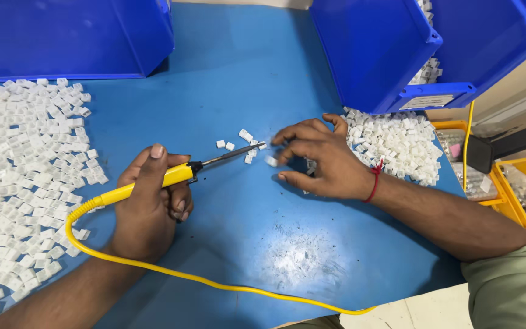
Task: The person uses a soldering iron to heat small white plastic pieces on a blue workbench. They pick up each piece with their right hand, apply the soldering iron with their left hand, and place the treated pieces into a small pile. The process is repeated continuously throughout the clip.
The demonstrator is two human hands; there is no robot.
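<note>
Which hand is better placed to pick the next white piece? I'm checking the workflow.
Probably the right hand: its fingertips touch a white piece. The left hand is full, gripping the yellow iron.

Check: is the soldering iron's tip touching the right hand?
Apart. The head view shows bare blue table between the soldering iron tip and the right hand fingertips.
</note>
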